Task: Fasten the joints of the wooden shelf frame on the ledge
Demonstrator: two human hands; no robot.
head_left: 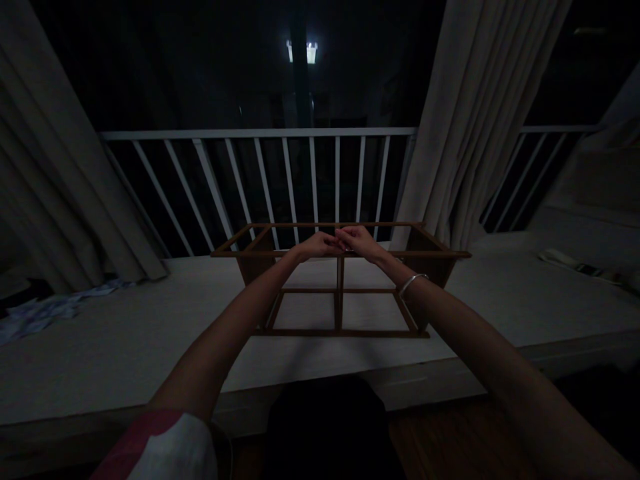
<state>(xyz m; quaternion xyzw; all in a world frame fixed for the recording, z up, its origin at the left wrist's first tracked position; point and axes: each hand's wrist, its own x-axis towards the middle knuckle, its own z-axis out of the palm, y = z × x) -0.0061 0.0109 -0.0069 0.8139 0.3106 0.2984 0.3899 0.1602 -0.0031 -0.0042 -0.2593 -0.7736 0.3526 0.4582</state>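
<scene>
A brown wooden frame [300, 333], like a small open shelf with crossbars, stands on the pale ledge in front of me. Both my hands meet over the middle of its upper front rail. My left hand [318, 245] has its fingers drawn together at the rail, just above the middle upright. Right beside it, my right hand [360, 240] is closed in a pinch, its fingertips against those of the left. Anything between the fingers is too small and dark to make out. A silvery bracelet [413, 283] circles my right wrist.
The ledge [175, 327] runs across the view. Behind it stand a white railing [260, 133] and a dark window, between a left curtain [65, 153] and a right curtain [465, 120]. Patterned cloth [50, 310] lies at the left. A dark shape [327, 427] is below me.
</scene>
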